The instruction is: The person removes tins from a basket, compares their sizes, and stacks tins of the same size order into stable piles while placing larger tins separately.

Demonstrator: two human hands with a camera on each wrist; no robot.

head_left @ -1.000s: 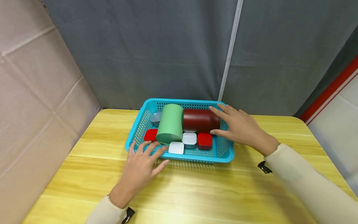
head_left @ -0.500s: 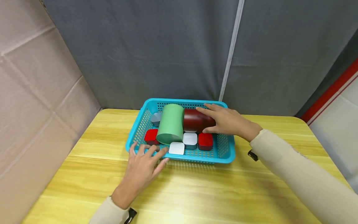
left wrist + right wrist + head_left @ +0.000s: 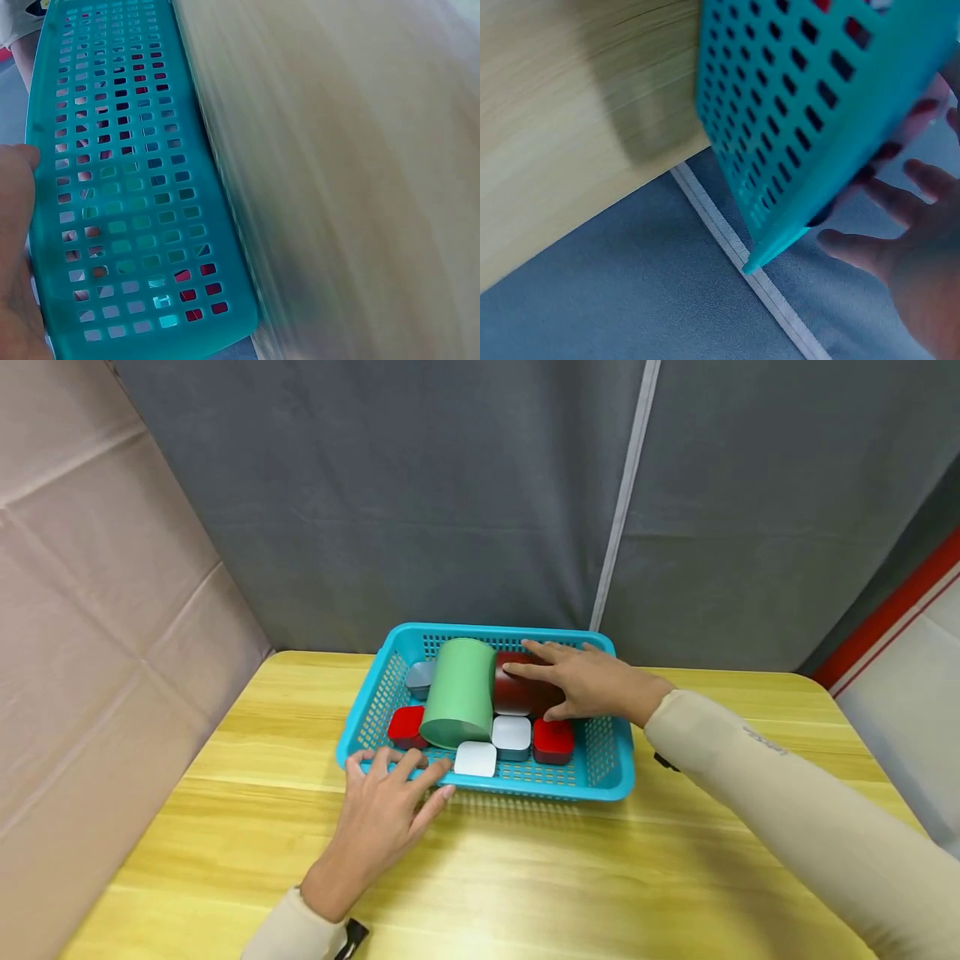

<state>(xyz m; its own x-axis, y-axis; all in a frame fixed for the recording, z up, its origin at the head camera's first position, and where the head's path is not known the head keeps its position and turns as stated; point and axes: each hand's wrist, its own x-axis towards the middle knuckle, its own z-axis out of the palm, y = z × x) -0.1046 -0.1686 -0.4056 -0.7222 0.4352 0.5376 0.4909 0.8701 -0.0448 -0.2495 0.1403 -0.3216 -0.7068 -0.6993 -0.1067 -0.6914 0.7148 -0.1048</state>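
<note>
Right hand (image 3: pixel 588 683), shifted leftward, fingers apart, over maroon cylinder (image 3: pixel 517 695) inside blue basket (image 3: pixel 547 791); left hand (image 3: pixel 378 818), fingers apart, at front rim; we judge: reaching step, next calling for firm grip

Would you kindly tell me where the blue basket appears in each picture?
Head: the blue basket sits just below centre.
Left wrist: the basket fills much of the left half.
Right wrist: the basket slants across the upper right.
Shared landmark: the wooden table, at the bottom, right side and upper left, respectively.
</note>
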